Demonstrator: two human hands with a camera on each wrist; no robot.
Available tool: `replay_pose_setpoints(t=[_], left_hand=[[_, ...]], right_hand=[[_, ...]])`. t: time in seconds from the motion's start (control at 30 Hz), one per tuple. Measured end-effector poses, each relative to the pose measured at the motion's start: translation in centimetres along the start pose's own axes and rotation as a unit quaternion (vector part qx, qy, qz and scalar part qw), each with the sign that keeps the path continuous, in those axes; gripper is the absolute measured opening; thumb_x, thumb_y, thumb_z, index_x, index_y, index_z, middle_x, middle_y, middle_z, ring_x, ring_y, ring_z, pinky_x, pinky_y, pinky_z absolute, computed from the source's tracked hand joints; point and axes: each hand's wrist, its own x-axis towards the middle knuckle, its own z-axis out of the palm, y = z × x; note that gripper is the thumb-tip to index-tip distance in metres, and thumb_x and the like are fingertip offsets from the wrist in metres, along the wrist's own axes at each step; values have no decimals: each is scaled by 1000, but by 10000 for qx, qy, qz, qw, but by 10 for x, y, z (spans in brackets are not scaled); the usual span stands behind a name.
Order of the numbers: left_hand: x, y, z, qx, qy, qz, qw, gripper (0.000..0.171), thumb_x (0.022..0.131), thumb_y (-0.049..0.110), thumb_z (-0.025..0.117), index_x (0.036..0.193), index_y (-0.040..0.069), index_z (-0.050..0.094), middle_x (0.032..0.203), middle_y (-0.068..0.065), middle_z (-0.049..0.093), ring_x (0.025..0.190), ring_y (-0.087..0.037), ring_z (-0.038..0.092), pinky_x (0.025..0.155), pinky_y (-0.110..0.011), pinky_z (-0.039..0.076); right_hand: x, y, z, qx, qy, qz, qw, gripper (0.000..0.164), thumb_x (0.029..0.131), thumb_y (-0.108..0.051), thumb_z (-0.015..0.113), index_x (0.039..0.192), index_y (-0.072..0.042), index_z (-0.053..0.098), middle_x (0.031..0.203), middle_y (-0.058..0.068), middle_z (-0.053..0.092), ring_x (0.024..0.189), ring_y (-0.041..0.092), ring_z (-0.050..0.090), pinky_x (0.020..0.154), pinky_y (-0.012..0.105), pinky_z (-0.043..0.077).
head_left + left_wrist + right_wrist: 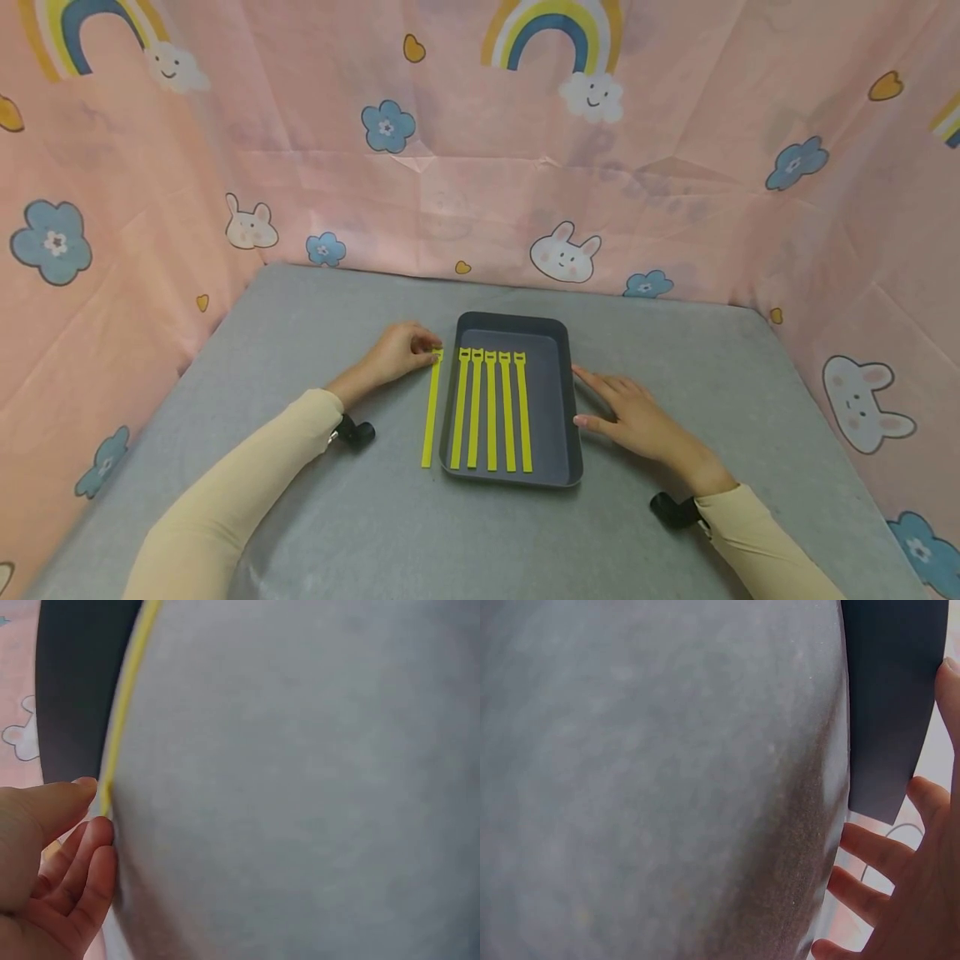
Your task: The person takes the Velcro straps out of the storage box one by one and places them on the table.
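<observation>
Beside the tray's left wall lies a yellow hook-and-loop cable tie (pixel 431 417) with a slotted head at its far end. My left hand (pixel 397 350) pinches that head between thumb and fingertips; in the left wrist view the tie (pixel 124 705) runs from the fingertips along the tray's dark side. Several matching yellow ties (pixel 491 417) lie side by side in the dark grey tray (pixel 549 408), heads pointing away from me. On the tray's right side, my right hand (pixel 633 417) rests with spread fingers, thumb and a fingertip touching the outer wall.
A grey cloth (pixel 337 517) covers the table under the tray. Pink printed curtains (pixel 465 200) hang along the back and both sides. A small black camera (pixel 356 433) sits at the left wrist and another black camera (pixel 671 510) at the right.
</observation>
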Motion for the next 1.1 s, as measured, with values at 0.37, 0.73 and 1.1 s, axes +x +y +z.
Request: replay_pose_setpoints(t=[0.37, 0.73, 1.1], left_hand=[[14, 28, -31, -161, 157, -22, 9997, 20, 90, 11, 71, 109, 4, 75, 95, -11, 73, 77, -19, 65, 68, -29, 52], [27, 56, -38, -416, 224, -41, 9989, 22, 93, 25, 70, 112, 16, 75, 98, -4, 73, 80, -17, 64, 69, -29, 52], [50, 87, -25, -1708, 185, 82, 9851, 23, 94, 22, 69, 114, 13, 73, 102, -8, 70, 83, -28, 66, 70, -31, 55]], right_hand=[[-1, 2, 0, -2, 28, -99, 9999, 80, 92, -60, 58, 158, -34, 20, 153, 16, 45, 140, 46, 38, 110, 71, 25], [-1, 1, 0, 30, 57, -79, 9999, 80, 92, -60, 58, 158, -34, 20, 154, 16, 44, 141, 46, 37, 110, 71, 24], [0, 1, 0, 16, 27, -46, 10000, 81, 92, -61, 57, 158, -33, 21, 153, 16, 44, 141, 46, 37, 111, 71, 23]])
